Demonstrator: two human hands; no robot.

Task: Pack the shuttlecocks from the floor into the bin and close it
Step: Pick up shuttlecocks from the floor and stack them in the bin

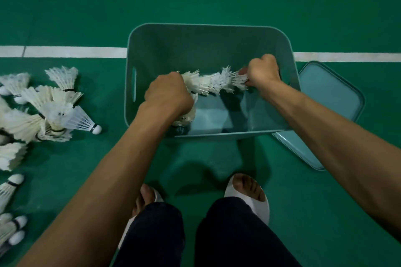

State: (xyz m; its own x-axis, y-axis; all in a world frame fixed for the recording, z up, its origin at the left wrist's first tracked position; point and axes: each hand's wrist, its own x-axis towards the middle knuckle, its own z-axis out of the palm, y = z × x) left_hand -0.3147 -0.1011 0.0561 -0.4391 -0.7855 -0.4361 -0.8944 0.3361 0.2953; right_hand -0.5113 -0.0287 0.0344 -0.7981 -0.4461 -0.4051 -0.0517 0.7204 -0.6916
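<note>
A teal plastic bin stands open on the green floor in front of me. Inside it, a row of nested white shuttlecocks stretches between both hands. My left hand is closed around the row's left end, and my right hand grips its right end near the bin's right wall. More shuttlecocks lie under my left hand on the bin's bottom. A pile of loose shuttlecocks lies on the floor to the left of the bin.
The bin's teal lid lies on the floor at the right, partly under the bin. A white court line runs behind. My feet in white slippers stand just in front of the bin. More shuttlecocks sit at the lower left edge.
</note>
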